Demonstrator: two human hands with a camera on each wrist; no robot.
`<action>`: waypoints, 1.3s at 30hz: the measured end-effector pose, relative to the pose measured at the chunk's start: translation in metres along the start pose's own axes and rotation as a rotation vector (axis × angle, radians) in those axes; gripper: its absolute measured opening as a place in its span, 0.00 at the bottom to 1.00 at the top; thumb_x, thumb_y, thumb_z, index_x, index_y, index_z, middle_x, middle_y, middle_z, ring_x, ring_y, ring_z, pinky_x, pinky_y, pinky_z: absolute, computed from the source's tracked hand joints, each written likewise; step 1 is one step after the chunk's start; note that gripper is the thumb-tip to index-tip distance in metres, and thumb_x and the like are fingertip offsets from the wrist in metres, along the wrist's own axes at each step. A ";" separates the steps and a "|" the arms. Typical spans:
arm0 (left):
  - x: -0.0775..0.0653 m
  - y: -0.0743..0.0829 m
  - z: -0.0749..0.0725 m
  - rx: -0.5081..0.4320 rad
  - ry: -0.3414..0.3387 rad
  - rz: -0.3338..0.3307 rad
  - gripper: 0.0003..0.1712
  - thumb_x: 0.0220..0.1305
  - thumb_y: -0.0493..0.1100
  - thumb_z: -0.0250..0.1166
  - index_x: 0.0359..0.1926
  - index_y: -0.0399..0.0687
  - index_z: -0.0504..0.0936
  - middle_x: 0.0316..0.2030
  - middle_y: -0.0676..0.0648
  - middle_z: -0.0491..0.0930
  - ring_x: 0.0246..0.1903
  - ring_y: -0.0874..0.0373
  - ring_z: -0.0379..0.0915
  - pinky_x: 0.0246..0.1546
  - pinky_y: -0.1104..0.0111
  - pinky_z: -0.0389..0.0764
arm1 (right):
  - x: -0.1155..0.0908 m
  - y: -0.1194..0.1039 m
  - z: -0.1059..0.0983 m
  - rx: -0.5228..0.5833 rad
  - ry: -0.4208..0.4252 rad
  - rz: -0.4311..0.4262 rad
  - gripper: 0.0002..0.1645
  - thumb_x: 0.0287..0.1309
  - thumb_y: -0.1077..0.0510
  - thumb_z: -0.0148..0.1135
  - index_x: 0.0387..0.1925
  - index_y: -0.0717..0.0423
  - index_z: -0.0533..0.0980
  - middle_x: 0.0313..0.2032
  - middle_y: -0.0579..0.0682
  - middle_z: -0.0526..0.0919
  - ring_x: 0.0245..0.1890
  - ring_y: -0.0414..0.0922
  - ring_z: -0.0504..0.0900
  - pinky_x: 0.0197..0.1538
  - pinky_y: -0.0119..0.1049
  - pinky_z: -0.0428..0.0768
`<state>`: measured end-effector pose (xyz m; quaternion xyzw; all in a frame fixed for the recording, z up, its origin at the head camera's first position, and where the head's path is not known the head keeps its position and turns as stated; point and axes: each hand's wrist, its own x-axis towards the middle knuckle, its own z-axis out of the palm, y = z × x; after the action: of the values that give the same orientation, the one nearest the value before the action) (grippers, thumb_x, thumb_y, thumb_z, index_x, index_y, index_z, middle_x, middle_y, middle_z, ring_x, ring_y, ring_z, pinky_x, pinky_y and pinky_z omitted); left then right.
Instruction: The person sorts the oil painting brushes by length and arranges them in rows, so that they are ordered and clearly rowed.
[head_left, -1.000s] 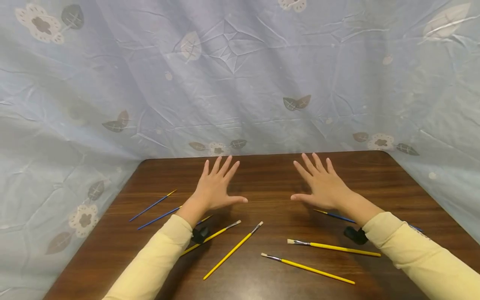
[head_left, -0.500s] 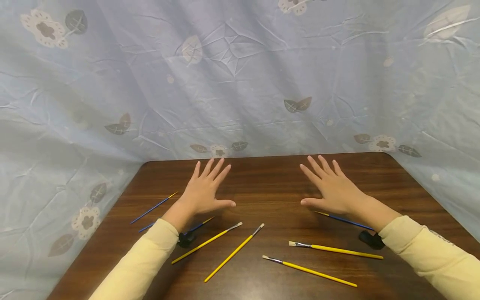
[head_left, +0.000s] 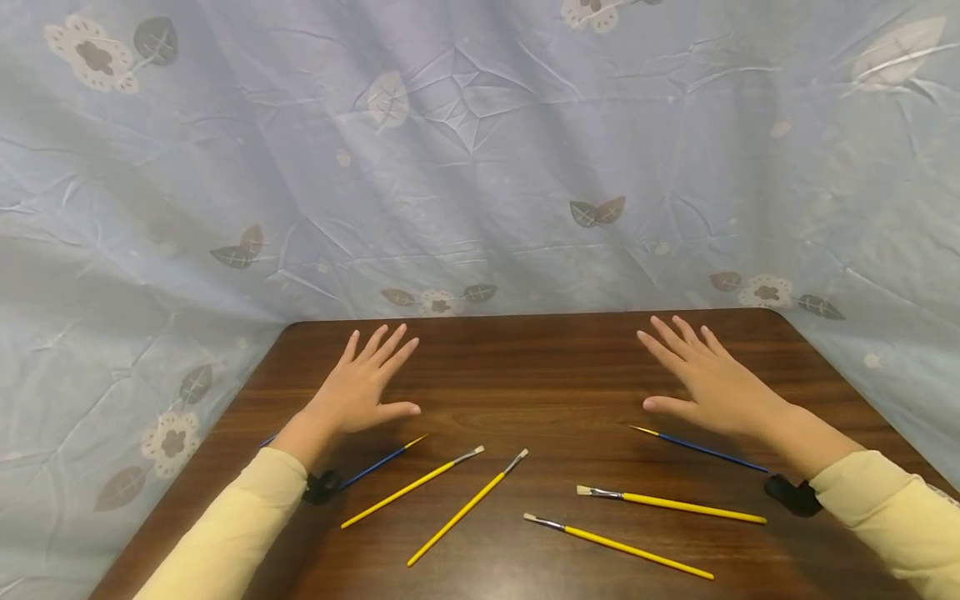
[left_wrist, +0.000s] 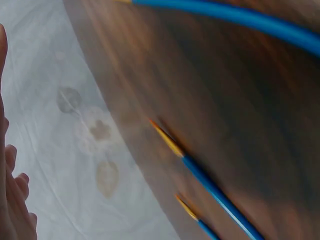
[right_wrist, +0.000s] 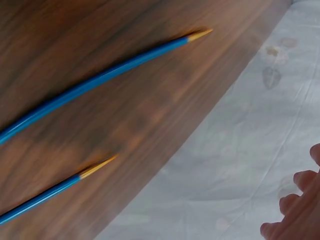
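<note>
My left hand (head_left: pixel 360 387) hovers with fingers spread over the left side of the brown table, holding nothing. Just below it lies a thin blue paintbrush (head_left: pixel 382 461); the left arm mostly covers other blue brushes. The left wrist view shows a blue paintbrush (left_wrist: pixel 215 192) with a pointed tip, and others around it. My right hand (head_left: pixel 712 383), fingers spread, hangs above the right side and holds nothing. Nearest to it is another blue paintbrush (head_left: pixel 705 450). In the right wrist view two blue brushes appear, one being this lower brush (right_wrist: pixel 45 197); the fingers (right_wrist: pixel 290 204) show at the edge.
Two yellow flat-tipped paintbrushes (head_left: pixel 412 487) (head_left: pixel 468 508) slant on the near left of the table (head_left: pixel 525 367). Two more yellow brushes (head_left: pixel 690 503) (head_left: pixel 630 547) lie near right. Black objects (head_left: pixel 322 487) sit at both wrists. A patterned cloth (head_left: pixel 480 208) hangs behind the table.
Both hands have moved apart, the left one to the left and the right one to the right, with fingers still spread. The paintbrushes lie where they were.
</note>
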<state>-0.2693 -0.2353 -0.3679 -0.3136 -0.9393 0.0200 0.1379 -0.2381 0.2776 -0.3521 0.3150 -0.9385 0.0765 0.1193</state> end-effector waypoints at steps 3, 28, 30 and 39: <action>-0.012 -0.011 0.004 -0.046 -0.016 -0.036 0.56 0.59 0.76 0.54 0.78 0.54 0.44 0.76 0.44 0.38 0.73 0.41 0.34 0.69 0.42 0.30 | -0.007 0.007 -0.001 0.003 0.016 0.008 0.55 0.60 0.36 0.61 0.77 0.45 0.43 0.76 0.54 0.40 0.74 0.58 0.39 0.72 0.56 0.35; -0.084 -0.073 0.034 -0.346 -0.032 -0.273 0.48 0.59 0.63 0.66 0.70 0.38 0.63 0.64 0.32 0.67 0.62 0.32 0.61 0.60 0.38 0.62 | -0.089 0.069 0.024 0.095 0.133 0.143 0.54 0.47 0.47 0.76 0.72 0.51 0.60 0.61 0.65 0.72 0.53 0.65 0.75 0.47 0.59 0.75; -0.086 -0.076 0.033 -0.390 -0.028 -0.284 0.47 0.59 0.59 0.69 0.70 0.37 0.64 0.61 0.33 0.71 0.61 0.33 0.63 0.60 0.40 0.64 | -0.094 0.073 0.026 0.122 0.125 0.158 0.52 0.48 0.46 0.76 0.72 0.51 0.61 0.60 0.66 0.73 0.52 0.65 0.76 0.46 0.59 0.75; -0.088 -0.087 0.034 -0.519 -0.003 -0.336 0.33 0.54 0.41 0.74 0.59 0.32 0.75 0.51 0.33 0.79 0.50 0.36 0.75 0.52 0.42 0.73 | -0.103 0.090 0.030 0.270 0.108 0.265 0.43 0.48 0.50 0.76 0.64 0.58 0.71 0.52 0.62 0.80 0.46 0.30 0.76 0.43 0.43 0.82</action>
<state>-0.2619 -0.3561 -0.4119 -0.1788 -0.9518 -0.2433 0.0533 -0.2187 0.4015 -0.4149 0.1971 -0.9452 0.2334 0.1153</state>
